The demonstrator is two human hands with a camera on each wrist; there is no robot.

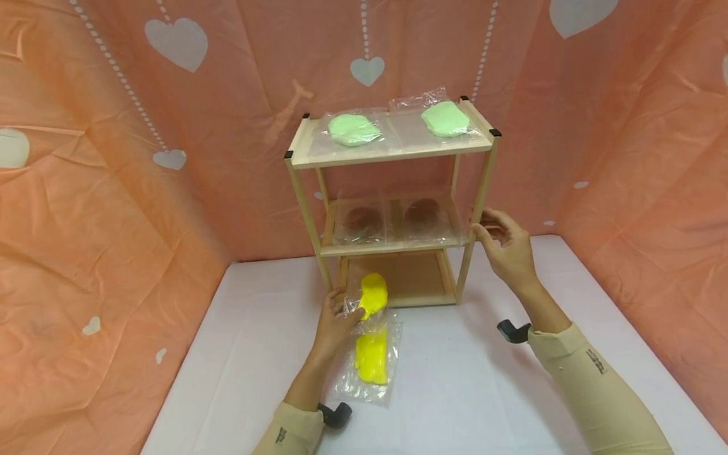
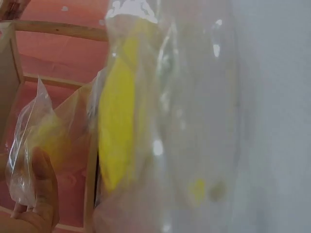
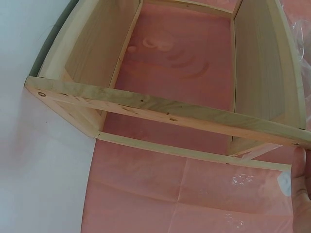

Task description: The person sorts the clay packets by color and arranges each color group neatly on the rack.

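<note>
My left hand (image 1: 334, 325) pinches a clear plastic bag holding a flat yellow clay-like piece (image 1: 373, 293), in front of the shelf's bottom level. A second bagged yellow piece (image 1: 372, 360) hangs below it, toward me. In the left wrist view, thumb and fingers grip the crinkled bag (image 2: 22, 167), while the other bag fills the near foreground, blurred. My right hand (image 1: 509, 249) holds the right front post of the wooden shelf (image 1: 392, 248) near its middle board. The right wrist view catches only the thumb (image 3: 300, 167) and part of the hand against the post.
Two bagged pale green pieces (image 1: 354, 130) lie on the top board. On the middle board are two dark round pieces (image 1: 422, 215) in clear bags. The shelf stands on a white tabletop (image 1: 443, 379), with pink heart-patterned cloth (image 1: 256, 189) behind and at the sides.
</note>
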